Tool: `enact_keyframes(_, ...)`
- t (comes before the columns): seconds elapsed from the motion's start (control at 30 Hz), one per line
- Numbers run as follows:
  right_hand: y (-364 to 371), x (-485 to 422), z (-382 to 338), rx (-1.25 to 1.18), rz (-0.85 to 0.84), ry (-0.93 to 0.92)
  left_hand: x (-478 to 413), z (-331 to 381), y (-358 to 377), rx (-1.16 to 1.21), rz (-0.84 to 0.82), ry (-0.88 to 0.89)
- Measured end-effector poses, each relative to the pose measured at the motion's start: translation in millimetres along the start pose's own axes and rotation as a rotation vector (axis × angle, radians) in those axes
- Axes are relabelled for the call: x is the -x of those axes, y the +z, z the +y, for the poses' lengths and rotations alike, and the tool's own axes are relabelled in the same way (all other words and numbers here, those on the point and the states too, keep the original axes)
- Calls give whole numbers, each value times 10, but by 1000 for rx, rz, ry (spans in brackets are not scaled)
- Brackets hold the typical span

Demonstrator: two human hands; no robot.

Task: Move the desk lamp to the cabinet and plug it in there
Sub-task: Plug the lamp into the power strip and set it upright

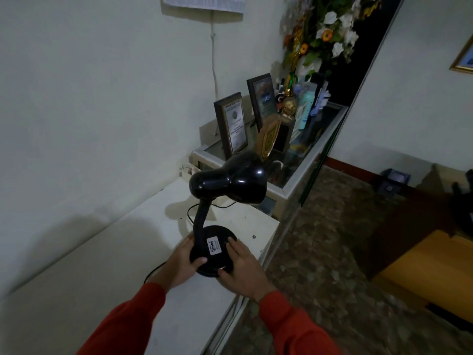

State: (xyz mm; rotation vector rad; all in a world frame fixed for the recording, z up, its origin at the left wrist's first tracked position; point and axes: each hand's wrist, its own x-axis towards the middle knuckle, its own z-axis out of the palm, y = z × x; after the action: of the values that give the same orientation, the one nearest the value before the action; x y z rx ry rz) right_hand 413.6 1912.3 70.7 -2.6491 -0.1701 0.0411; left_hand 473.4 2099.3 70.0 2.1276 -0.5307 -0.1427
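A black desk lamp (227, 185) with a bent neck and a round base bearing a white label stands over the white cabinet top (102, 278). My left hand (180, 265) grips the base's left edge. On the right edge my right hand (243, 267) holds it, fingers over the top. Whether the base rests on the surface or is just above it is unclear. The lamp's black cord (190, 213) loops behind the neck and also trails under my left wrist. A white power strip (188, 169) lies by the wall behind the lamp.
A glass display case (289, 188) adjoins the cabinet at the back, carrying framed certificates (233, 124), trophies and a flower arrangement (330, 29). A white cable (213, 60) runs down the wall. To the right are patterned floor and a wooden bench (422, 267).
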Motion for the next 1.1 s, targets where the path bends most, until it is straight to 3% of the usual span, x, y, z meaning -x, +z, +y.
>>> enact_keyframes(0.33,5,-22,-51,-26,34,37,-14,-25,-2,-26,-11,-22)
enact_keyframes(0.57,59,-54,-158,126,127,50,-4,-43,0,-31,-7,-39)
enact_keyframes(0.87,97,29,-240,78,183,69,11,-20,-27,-53,-52,-53)
enact_keyframes(1.1,18,54,-198,128,92,60,-6,87,-73,-75,-36,-82)
